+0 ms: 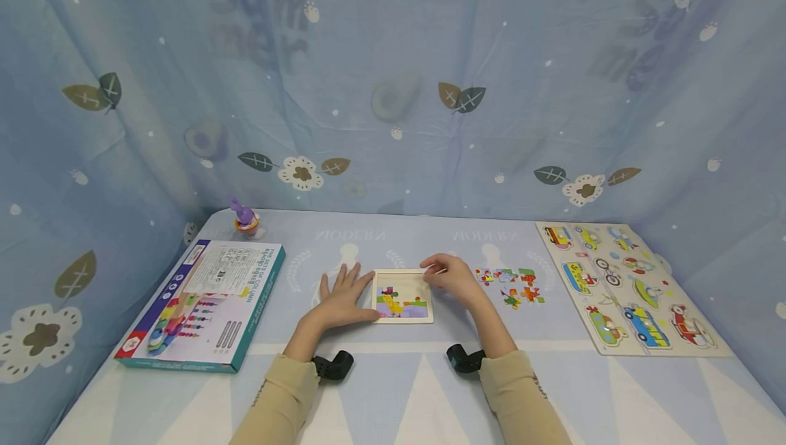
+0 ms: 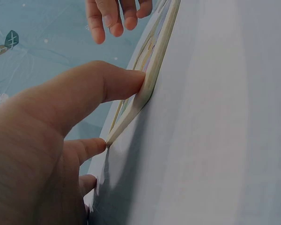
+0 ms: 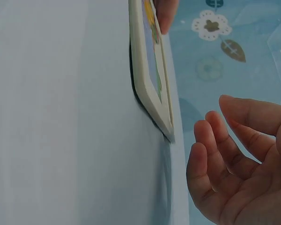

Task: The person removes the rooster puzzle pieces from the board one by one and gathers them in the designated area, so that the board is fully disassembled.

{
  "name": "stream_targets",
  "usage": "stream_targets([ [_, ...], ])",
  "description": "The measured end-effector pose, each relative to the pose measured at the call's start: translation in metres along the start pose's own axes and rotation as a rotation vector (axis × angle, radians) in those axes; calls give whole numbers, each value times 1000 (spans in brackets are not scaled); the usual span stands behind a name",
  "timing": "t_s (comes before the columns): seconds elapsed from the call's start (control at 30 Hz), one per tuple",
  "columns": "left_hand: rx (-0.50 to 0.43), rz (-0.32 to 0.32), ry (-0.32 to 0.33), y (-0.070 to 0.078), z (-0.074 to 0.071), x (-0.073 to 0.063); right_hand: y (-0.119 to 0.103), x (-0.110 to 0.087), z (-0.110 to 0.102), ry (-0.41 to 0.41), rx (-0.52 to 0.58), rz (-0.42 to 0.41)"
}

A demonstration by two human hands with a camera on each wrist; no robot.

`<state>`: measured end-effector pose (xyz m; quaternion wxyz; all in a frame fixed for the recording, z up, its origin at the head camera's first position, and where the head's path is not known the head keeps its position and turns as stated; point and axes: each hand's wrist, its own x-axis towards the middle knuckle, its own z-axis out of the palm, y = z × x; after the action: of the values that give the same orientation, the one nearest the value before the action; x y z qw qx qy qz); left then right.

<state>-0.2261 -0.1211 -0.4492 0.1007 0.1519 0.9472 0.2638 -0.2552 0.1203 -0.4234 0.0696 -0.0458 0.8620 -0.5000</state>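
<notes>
A wooden puzzle tray (image 1: pixel 402 320) lies flat on the table in front of the person, its lower part filled with picture pieces showing a yellow figure (image 1: pixel 393 305). The left hand (image 1: pixel 341 300) has its fingers spread. Its thumb rests on the tray's near left corner and its index fingertip touches the far left one, as the left wrist view (image 2: pixel 61 117) also shows. Over the tray's far right corner hovers the right hand (image 1: pixel 453 280). Its fingers are loosely bent, and in the right wrist view nothing shows between thumb and fingers (image 3: pixel 203 154).
Loose jigsaw pieces (image 1: pixel 510 286) lie right of the tray. Farther right is a vehicle puzzle board (image 1: pixel 632 288). A boxed toy set (image 1: pixel 202 305) lies at the left, with a small purple figurine (image 1: pixel 244 216) behind it. A patterned curtain (image 1: pixel 393 90) hangs behind the table.
</notes>
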Motion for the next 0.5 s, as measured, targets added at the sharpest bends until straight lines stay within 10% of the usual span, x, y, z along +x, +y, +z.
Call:
stream_targets([
  [0.5,13,-9,-13,0,0,2,-12,0,26,-66,-54,-24],
])
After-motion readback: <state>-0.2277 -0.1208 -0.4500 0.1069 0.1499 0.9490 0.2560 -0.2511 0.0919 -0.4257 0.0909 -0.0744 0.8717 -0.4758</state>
